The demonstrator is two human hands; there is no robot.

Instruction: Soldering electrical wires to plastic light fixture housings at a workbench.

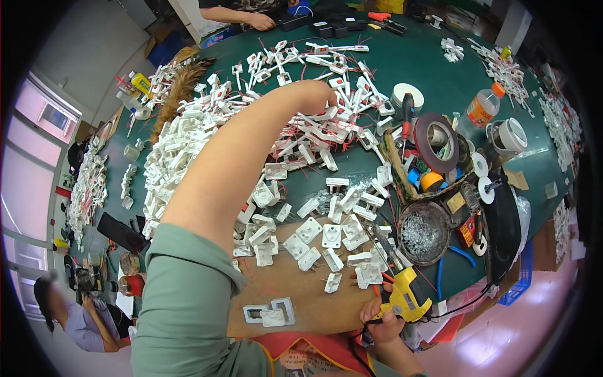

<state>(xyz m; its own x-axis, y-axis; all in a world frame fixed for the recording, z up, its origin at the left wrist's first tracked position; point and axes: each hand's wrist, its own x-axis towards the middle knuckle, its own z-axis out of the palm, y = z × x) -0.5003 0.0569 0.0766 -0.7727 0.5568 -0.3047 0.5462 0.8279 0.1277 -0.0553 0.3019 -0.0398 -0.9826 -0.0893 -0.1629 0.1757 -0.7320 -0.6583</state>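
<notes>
My left arm stretches across the table, and my left hand [316,98] reaches into the far heap of white plastic parts with red wires [308,129]. Its fingers are turned away and hidden, so what they hold does not show. At the lower right, my right hand [383,320] is wrapped round a yellow soldering gun [407,296], its long metal nose pointing up and left. Just beyond that nose, several small white square housings [331,236] lie scattered. On the brown board [270,276] before me, a white part sits in a pale grey frame [287,308].
Right of the parts are a metal bowl of silvery bits [424,234], a box with tape rolls [436,141] and a screwdriver [407,113], and an orange-capped bottle [485,103]. One co-worker's hand [260,22] rests at the far edge; another person [88,314] sits at left.
</notes>
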